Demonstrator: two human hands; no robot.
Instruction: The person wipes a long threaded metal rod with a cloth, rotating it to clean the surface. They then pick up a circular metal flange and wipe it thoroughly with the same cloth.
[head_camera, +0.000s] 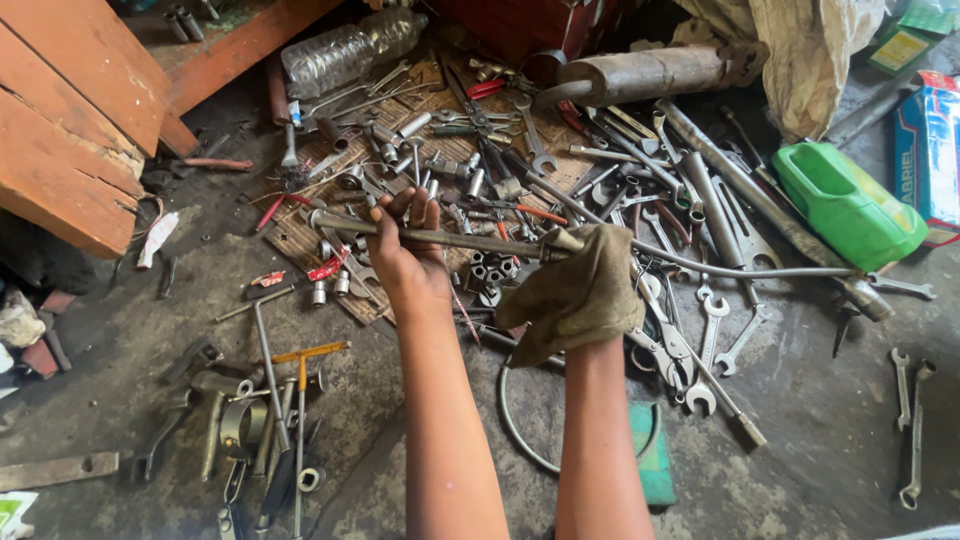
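My left hand (408, 250) grips a long, greasy metal rod (470, 241) near its left end, holding it level above the floor. My right hand (590, 285) is wrapped in a dirty olive rag (575, 300) and closes around the same rod at its hexagonal collar; beyond it a thinner curved rod section (760, 270) runs off to the right. Under both hands lies a heap of spanners, sockets and pliers (480, 170) spread over a woven mat (300, 240).
A clear plastic bottle (350, 50) and a metal cylinder (640, 75) lie at the back. A green plastic can (850, 205) sits right, orange wooden planks (70, 130) left. Loose T-handle wrenches (290, 400) and a wire ring (520, 430) lie on the oily concrete floor.
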